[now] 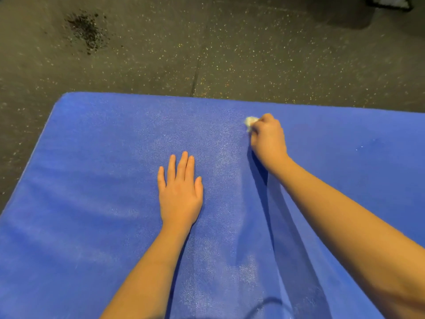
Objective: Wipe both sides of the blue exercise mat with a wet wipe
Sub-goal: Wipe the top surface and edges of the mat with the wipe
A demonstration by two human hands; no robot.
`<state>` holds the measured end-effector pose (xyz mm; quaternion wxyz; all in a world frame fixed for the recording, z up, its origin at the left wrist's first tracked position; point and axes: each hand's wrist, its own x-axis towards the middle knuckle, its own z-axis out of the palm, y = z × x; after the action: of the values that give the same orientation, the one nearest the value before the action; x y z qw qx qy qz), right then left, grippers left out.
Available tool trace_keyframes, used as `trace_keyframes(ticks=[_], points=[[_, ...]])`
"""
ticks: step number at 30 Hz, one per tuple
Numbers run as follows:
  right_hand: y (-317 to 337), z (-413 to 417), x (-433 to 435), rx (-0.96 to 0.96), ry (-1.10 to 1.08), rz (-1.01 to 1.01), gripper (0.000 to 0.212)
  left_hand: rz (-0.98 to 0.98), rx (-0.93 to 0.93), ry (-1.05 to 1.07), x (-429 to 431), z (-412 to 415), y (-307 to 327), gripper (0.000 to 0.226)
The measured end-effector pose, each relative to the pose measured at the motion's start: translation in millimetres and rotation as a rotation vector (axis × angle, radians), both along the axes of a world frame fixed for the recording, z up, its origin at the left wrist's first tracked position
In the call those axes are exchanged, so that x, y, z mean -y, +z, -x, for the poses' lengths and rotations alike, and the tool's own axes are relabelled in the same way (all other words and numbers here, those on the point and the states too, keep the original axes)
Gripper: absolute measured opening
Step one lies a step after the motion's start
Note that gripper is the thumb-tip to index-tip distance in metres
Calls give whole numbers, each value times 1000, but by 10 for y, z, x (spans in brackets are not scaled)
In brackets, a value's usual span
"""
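A blue exercise mat [92, 180] is seen laid flat on a dark, speckled rubber floor [253, 54], its far edge running left to right across the view and its rounded far-left corner in sight. The mat is cut off by the frame on the right and on the near side, so its long axis cannot be told for certain. A pale sheen is spread over the middle of its surface, and a few small light flecks are seen towards the right. A crumpled white wet wipe [249, 122] is pinched in the curled fingers of the right hand [268, 140] and held against the mat close to the far edge. The left hand [180, 194] is laid palm down near the mat's middle, its fingers straight and close together. Much of the near right part of the mat is covered by the right forearm, and a strip of the near middle by the left. Beyond the mat, a seam [195, 77] is seen in the floor, a dark scattered patch [87, 31] lies at far left, and a dark object [391, 3], too cropped to identify, sits at the top right corner.
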<state>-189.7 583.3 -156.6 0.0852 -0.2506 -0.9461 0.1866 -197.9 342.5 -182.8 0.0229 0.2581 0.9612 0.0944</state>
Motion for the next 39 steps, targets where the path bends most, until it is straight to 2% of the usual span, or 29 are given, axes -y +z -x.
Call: trace_keyframes(ticks=[3, 4, 6, 8, 9, 11, 13, 14, 16, 18, 19, 21, 23, 24, 26, 29, 31, 34, 35, 37, 39], points=[[-25, -272, 340, -22, 489, 42, 7, -12, -9, 1, -11, 5, 11, 57], [4, -317, 298, -1, 551, 26, 7, -13, -12, -1, -10, 12, 9, 57], [-4, -298, 122, 34, 351, -31, 8, -14, -8, -9, 1, 21, 1, 57], [-13, -310, 81, -14, 56, -54, 12, -14, -3, -19, 2, 20, 2, 57], [-17, -349, 172, -59, 9, -29, 16, -13, 1, -17, -4, 10, 11, 57], [-24, -492, 417, -96, 182, 19, 23, -17, 12, 6, -12, -46, 41, 57], [-8, -667, 485, -29, 453, 53, 25, -26, 20, 2, 28, -145, 45, 58], [20, -680, 406, 9, 490, 44, 21, -20, 18, -23, 65, -195, 29, 58], [11, -635, 225, -3, 321, 15, 11, -5, 8, -58, 142, -252, 1, 58], [-8, -601, 224, -79, 42, 48, 12, -10, -2, -44, 157, -239, -12, 58], [-11, -612, 319, -115, -12, 68, 12, -13, 4, -37, 148, -239, -9, 57], [1, -702, 605, -112, 151, 106, 12, -27, 12, -33, 136, -251, 5, 57], [30, -862, 741, 5, 467, 122, 10, -33, 17, -35, 136, -258, 17, 57], [61, -876, 676, 47, 546, 101, 10, -35, 21, -34, 134, -253, 18, 57], [123, -808, 466, 81, 412, 46, 12, -37, 20, -30, 120, -235, 21, 57], [176, -746, 287, 160, -8, -2, 19, -27, 57, -37, 132, -259, 38, 58], [240, -805, 471, 183, 65, 56, 23, -16, 74, -44, 132, -250, 61, 59], [363, -1023, 840, 301, 519, 194, 20, -7, 132, -42, 133, -281, 131, 53], [374, -1067, 860, 342, 603, 193, 17, -1, 167, -32, 152, -330, 145, 51], [350, -1077, 786, 317, 528, 151, 15, 0, 195, -39, 274, -492, 169, 50], [277, -1088, 726, 258, 239, 81, 19, 22, 157, -98, 418, -654, 172, 54]])
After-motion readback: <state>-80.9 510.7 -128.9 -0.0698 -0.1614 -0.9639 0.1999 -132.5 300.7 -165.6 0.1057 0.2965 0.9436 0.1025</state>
